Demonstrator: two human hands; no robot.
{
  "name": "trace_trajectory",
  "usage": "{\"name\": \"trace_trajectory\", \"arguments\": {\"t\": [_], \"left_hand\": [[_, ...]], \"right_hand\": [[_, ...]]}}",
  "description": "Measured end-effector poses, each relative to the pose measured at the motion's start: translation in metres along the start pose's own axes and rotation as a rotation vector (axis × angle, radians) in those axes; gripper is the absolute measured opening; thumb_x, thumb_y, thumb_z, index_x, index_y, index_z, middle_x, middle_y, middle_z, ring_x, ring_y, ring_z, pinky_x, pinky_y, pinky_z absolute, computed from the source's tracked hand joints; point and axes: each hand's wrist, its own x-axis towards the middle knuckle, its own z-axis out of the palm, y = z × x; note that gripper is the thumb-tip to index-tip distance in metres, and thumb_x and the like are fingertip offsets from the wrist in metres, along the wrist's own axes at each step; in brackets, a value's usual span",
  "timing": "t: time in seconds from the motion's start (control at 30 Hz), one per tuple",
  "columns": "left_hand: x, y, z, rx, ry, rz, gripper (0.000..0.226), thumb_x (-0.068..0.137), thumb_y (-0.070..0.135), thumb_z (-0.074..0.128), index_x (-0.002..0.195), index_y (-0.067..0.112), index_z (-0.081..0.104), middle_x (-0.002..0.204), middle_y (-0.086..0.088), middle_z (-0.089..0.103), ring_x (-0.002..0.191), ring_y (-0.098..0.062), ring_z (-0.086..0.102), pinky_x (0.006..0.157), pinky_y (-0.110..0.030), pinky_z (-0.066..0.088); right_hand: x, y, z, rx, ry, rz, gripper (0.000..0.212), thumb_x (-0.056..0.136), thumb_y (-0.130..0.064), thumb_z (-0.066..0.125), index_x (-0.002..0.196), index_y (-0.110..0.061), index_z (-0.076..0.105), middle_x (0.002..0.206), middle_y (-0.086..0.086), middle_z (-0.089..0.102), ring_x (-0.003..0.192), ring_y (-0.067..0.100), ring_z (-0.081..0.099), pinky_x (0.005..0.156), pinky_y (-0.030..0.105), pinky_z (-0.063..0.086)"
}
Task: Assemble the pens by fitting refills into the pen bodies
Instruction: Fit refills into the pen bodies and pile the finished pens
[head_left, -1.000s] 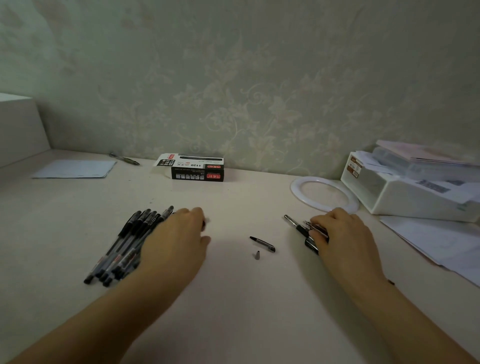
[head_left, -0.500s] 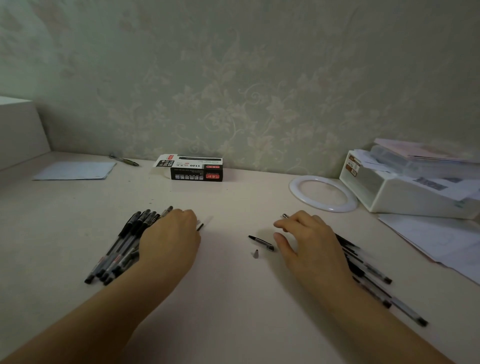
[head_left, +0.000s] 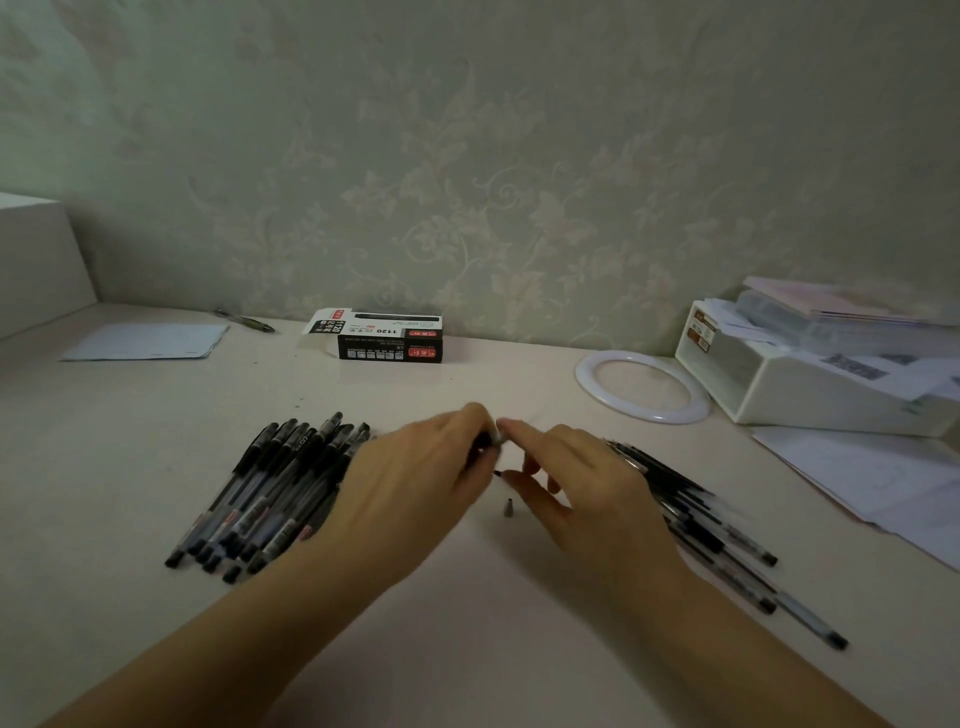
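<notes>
Cream desk (head_left: 467, 649), floral wallpaper behind.
Pen box (head_left: 389, 336) far centre; white ring (head_left: 642, 385) right; left hand (head_left: 415, 488) and right hand (head_left: 587, 483) pinch pen part (head_left: 491, 441) between pen piles.

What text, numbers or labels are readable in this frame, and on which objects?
"1120": pen box at the wall, on its front face and again on its open flap.
Red labels and small print on that box: too blurred to read.
Brown labels on the white storage box: unreadable.
Pens' barrel print: too small.

Smooth matt table (head_left: 156, 441), clear plastic pens (head_left: 270, 493), glossy cardboard box (head_left: 389, 343), embossed wallpaper (head_left: 467, 156).
</notes>
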Motion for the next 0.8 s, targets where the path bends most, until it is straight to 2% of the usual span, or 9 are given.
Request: {"name": "trace_trajectory", "arguments": {"t": [0.1,0.17,0.23,0.33,0.43,0.47,0.53,0.67,0.8], "left_hand": [[-0.006,0.002,0.003,-0.235,-0.009,0.026,0.016,0.093,0.044,0.046,0.093,0.031,0.055,0.070,0.020,0.055,0.058,0.000,0.051,0.051,-0.022,0.043],[-0.007,-0.002,0.005,-0.304,0.027,-0.002,0.020,0.092,0.052,0.041,0.098,0.037,0.052,0.072,0.023,0.055,0.066,0.007,0.052,0.054,-0.020,0.040],[-0.007,-0.007,0.007,-0.282,0.051,-0.023,0.024,0.094,0.055,0.034,0.109,0.043,0.048,0.077,0.027,0.055,0.072,0.012,0.051,0.053,-0.016,0.033],[-0.009,-0.013,0.012,-0.267,-0.023,-0.009,0.022,0.099,0.045,0.033,0.113,0.044,0.049,0.085,0.040,0.051,0.074,0.010,0.051,0.053,-0.017,0.031],[-0.008,-0.015,0.017,-0.324,-0.082,-0.030,0.023,0.097,0.044,0.034,0.112,0.042,0.052,0.072,0.023,0.059,0.068,0.001,0.055,0.054,-0.020,0.039],[-0.008,-0.016,0.018,-0.334,-0.083,-0.027,0.024,0.096,0.045,0.034,0.112,0.041,0.052,0.068,0.018,0.059,0.065,0.001,0.055,0.053,-0.020,0.039],[-0.008,-0.015,0.019,-0.343,-0.084,-0.006,0.024,0.096,0.046,0.034,0.106,0.039,0.053,0.066,0.015,0.059,0.061,0.000,0.054,0.051,-0.020,0.036],[-0.009,-0.014,0.019,-0.378,-0.103,0.006,0.022,0.097,0.045,0.036,0.101,0.036,0.055,0.067,0.014,0.058,0.061,-0.006,0.055,0.053,-0.027,0.045],[-0.009,-0.013,0.019,-0.407,-0.113,0.014,0.023,0.097,0.047,0.036,0.101,0.035,0.054,0.068,0.013,0.059,0.064,-0.008,0.058,0.059,-0.035,0.050]], "right_hand": [[0.000,0.002,0.000,-0.030,0.028,-0.023,0.012,0.091,-0.016,0.067,0.097,-0.007,0.071,0.080,0.004,0.061,0.070,0.022,0.056,0.060,0.036,0.050],[0.002,0.005,-0.001,-0.050,0.051,0.013,0.010,0.092,-0.014,0.065,0.090,-0.005,0.070,0.079,0.006,0.060,0.067,0.024,0.056,0.057,0.039,0.049],[0.004,0.007,-0.004,0.014,0.106,0.143,0.007,0.095,-0.011,0.062,0.092,-0.007,0.067,0.082,0.003,0.060,0.069,0.021,0.057,0.060,0.036,0.049],[0.003,0.010,-0.007,0.243,0.204,0.453,0.008,0.098,-0.019,0.055,0.090,-0.020,0.058,0.076,-0.008,0.064,0.070,0.008,0.060,0.065,0.021,0.048],[0.004,0.008,-0.004,0.751,0.213,0.754,0.014,0.099,-0.020,0.055,0.088,-0.019,0.063,0.075,0.000,0.071,0.064,0.008,0.063,0.064,0.020,0.052],[0.004,0.006,-0.003,0.932,0.201,0.818,0.015,0.098,-0.019,0.055,0.088,-0.017,0.066,0.078,0.004,0.073,0.066,0.010,0.064,0.065,0.020,0.053],[0.004,0.002,-0.001,1.137,0.150,0.883,0.016,0.095,-0.022,0.058,0.086,-0.018,0.071,0.082,0.009,0.073,0.071,0.013,0.065,0.068,0.022,0.054],[0.005,-0.002,0.000,1.289,0.121,0.892,0.016,0.083,-0.032,0.062,0.084,-0.021,0.074,0.083,0.011,0.072,0.071,0.014,0.064,0.067,0.021,0.055],[0.004,-0.001,0.001,1.297,0.105,0.897,0.015,0.087,-0.026,0.061,0.086,-0.016,0.072,0.081,0.011,0.072,0.070,0.015,0.064,0.066,0.021,0.055]]}}
